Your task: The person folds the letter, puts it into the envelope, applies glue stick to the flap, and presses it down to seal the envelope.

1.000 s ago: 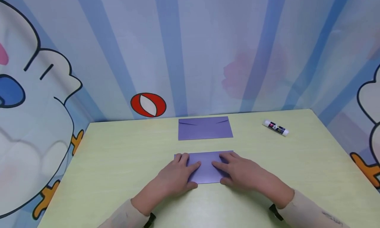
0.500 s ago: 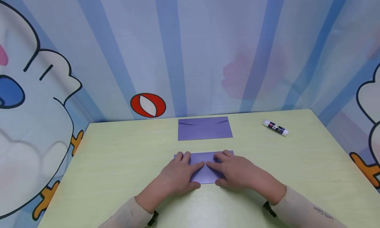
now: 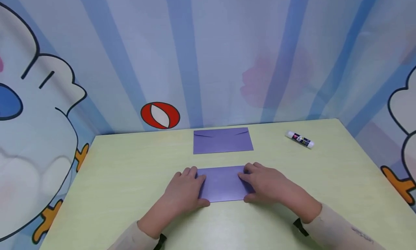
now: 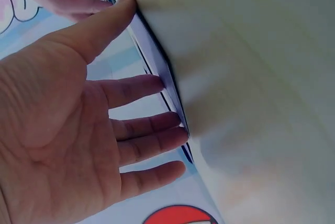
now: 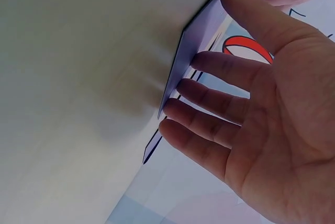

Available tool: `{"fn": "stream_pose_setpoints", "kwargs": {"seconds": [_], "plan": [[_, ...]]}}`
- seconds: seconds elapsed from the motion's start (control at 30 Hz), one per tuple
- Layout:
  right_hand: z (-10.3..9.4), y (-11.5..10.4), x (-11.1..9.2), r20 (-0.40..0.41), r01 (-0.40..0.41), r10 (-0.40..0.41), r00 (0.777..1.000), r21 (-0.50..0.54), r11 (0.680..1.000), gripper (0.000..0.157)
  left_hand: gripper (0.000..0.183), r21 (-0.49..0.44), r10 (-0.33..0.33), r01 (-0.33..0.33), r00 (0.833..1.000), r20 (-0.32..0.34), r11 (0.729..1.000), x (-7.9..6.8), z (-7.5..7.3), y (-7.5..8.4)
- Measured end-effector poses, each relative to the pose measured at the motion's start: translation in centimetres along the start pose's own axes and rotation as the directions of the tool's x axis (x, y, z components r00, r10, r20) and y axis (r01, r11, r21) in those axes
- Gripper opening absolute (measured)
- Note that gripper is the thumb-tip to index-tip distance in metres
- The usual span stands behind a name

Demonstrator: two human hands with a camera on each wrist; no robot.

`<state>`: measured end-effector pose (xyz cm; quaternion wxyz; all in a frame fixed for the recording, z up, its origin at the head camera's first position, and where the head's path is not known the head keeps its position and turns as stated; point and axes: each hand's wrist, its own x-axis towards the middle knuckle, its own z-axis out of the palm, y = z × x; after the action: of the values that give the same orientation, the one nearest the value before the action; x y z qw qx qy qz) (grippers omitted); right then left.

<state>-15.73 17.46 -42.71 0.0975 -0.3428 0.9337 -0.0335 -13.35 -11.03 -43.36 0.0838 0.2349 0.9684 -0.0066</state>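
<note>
A purple envelope lies plain side up on the table, its long sides running left to right. At its left end rests my left hand, with the thumb at the near edge and the fingertips on the paper and its end. My right hand touches the right end in much the same way. Both wrist views show extended fingers meeting the thin envelope, with the palms off the table. Parts of both short ends are hidden under the fingers.
Behind it, near the table's back edge, lies a second purple envelope with two slanted flap lines showing. A white glue stick lies at the back right. A printed cartoon curtain stands behind the table.
From nearly meeting at the middle of the near envelope, my hands have slid apart to its two ends. More of its face shows, while the back envelope and glue stick stay put.
</note>
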Motion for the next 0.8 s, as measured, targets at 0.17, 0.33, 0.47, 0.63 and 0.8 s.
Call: {"fn": "stream_pose_setpoints", "kwargs": {"seconds": [0.17, 0.33, 0.47, 0.63, 0.8], "plan": [[0.0, -0.2, -0.1, 0.011, -0.030, 0.030, 1.000, 0.028, 0.999, 0.076, 0.082, -0.008, -0.017, 0.017, 1.000, -0.011, 1.000, -0.7, -0.1, -0.9], [0.1, 0.2, 0.0, 0.018, -0.051, 0.050, 0.999, 0.063, 0.997, 0.078, 0.082, -0.038, -0.008, 0.008, 1.000, -0.022, 0.999, -0.8, -0.1, -1.6], [0.1, 0.9, 0.2, 0.018, -0.050, 0.049, 0.999, 0.076, 0.996, 0.077, 0.082, -0.058, -0.020, 0.018, 0.999, -0.033, 0.998, -0.3, 0.1, -2.1], [-0.2, 1.8, 0.5, 0.006, -0.049, 0.049, 0.999, 0.073, 0.996, 0.075, 0.083, -0.051, -0.018, 0.016, 0.999, -0.051, 0.999, 0.9, 0.4, -2.6], [-0.6, 2.7, 1.2, 0.004, -0.051, 0.051, 0.999, 0.061, 0.997, 0.074, 0.080, -0.051, -0.022, 0.019, 0.998, -0.060, 0.999, 2.0, 0.2, -2.7]]}}
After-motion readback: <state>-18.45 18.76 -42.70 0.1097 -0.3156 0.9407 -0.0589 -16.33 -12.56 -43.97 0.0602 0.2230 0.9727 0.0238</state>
